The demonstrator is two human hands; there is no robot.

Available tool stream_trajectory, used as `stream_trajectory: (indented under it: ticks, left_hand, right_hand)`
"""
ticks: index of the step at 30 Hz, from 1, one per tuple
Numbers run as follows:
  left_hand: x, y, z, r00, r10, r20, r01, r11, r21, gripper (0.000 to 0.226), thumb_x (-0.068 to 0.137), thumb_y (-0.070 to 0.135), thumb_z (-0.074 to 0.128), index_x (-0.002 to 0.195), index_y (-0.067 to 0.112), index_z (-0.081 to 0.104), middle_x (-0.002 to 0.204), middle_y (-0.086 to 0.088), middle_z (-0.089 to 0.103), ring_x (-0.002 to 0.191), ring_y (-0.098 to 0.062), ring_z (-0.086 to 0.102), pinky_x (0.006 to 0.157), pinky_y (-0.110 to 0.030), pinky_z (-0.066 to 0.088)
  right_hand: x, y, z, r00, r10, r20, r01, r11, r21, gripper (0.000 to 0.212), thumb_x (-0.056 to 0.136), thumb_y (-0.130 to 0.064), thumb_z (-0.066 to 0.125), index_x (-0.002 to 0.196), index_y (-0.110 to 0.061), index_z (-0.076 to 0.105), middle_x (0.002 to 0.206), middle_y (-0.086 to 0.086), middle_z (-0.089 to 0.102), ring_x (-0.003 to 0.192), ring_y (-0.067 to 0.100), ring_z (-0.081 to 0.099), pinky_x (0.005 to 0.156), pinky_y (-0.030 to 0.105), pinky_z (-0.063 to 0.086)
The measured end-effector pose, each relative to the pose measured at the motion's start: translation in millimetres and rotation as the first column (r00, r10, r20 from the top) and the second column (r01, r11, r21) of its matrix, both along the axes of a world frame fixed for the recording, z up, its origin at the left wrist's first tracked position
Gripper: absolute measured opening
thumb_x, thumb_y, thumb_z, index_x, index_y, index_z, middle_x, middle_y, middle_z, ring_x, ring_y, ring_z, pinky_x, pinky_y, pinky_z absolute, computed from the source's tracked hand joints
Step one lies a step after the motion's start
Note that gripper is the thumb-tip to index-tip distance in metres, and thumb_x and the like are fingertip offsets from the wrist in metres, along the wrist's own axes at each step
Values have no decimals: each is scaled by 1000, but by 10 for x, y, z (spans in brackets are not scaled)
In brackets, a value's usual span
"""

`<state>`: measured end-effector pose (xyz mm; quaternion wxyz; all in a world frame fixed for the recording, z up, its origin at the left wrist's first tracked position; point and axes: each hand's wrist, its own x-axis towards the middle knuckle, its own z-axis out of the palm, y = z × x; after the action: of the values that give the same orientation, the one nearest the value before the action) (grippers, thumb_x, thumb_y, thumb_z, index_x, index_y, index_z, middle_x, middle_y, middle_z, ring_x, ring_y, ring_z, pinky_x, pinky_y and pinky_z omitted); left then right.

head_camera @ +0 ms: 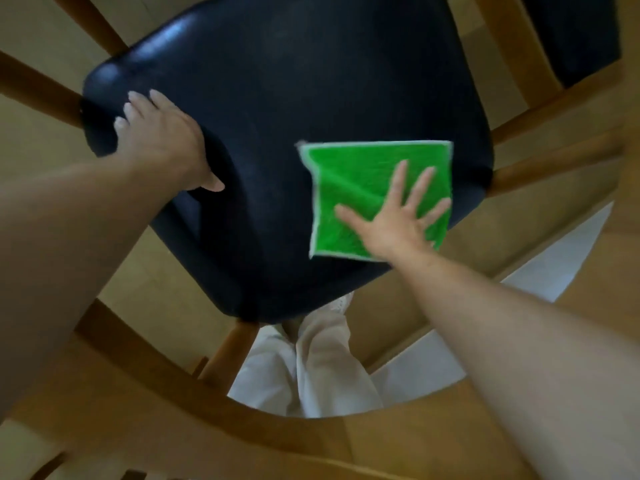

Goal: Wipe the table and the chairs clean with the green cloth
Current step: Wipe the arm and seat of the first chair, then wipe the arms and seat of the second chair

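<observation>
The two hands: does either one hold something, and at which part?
The left hand grips the seat cushion at its left edge. The right hand holds nothing; its spread fingers press the green cloth flat near its lower right corner.

Pale beige floor (41,133) under everything, a white strip (554,268) running along the right. Second dark seat (571,36) at far right, soft even light
</observation>
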<state>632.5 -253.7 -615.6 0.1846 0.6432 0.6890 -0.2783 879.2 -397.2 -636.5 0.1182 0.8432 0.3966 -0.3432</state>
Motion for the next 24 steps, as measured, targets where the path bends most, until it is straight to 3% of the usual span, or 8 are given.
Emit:
stream_trajectory:
  ticks: [3,6,9,12,15,17,19,24]
  left_hand:
    - [183,-121,142,995,-71,70,74,996,-47,120,76,49,75,148,-6,-4,154,-31,1,142,-43,11,114,-49,17]
    - [358,-259,326,980,-128,151,148,981,-125,96,88,44,63,149,-4,7,153,-28,15,138,-40,26,109,-45,29]
    - [419,-431,505,961,-163,222,200,967,-155,65,92,39,56,139,-1,35,135,-23,47,118,-37,51,88,-38,44]
    - [399,-648,664,958,-135,253,195,954,-228,49,93,41,54,127,6,51,116,-13,59,99,-30,59,74,-31,44]
    - [346,-854,834,922,103,372,33,939,-342,45,96,44,49,124,11,58,108,-4,60,93,-21,59,76,-28,46]
    - [317,-983,1015,792,395,466,-185,882,-433,47,94,50,49,122,15,63,111,-2,64,99,-19,61,82,-27,47]
    - [315,-1086,1220,596,603,530,-367,792,-488,52,88,59,53,119,19,66,109,-2,67,101,-19,62,91,-31,48]
    - [368,-1159,1851,287,764,578,-417,643,-642,60,74,74,58,110,28,67,105,6,70,96,-14,66,86,-37,49]
  right_hand:
    - [148,99,64,977,-212,31,213,977,-25,107,79,-81,40,146,-32,-28,153,5,-38,137,52,-23,112,63,-1]
    - [-293,35,100,978,-208,25,208,978,20,78,100,-40,41,152,-24,-14,158,8,-27,141,52,-11,114,56,13]
    - [-523,-93,174,991,-118,62,115,992,55,72,94,-3,47,154,-16,9,162,9,-3,142,50,12,109,50,33]
    - [-423,-136,313,990,-112,87,97,984,152,54,91,-1,44,142,-18,44,148,9,42,121,38,50,90,43,46]
    - [-390,-79,646,929,-349,-121,367,907,204,47,91,-7,41,129,-28,59,115,-3,62,95,26,59,77,33,46]
    - [-413,-56,969,823,-406,-397,502,847,175,39,91,-6,41,108,-28,69,99,-4,66,84,22,62,76,37,53]
    - [-450,-89,1361,689,-405,-601,574,811,112,37,93,-3,42,89,-27,70,93,6,72,82,25,70,72,43,59]
    - [-515,-297,2268,347,-298,-890,581,812,-45,34,99,-4,45,114,-26,67,103,4,74,93,25,71,66,38,58]
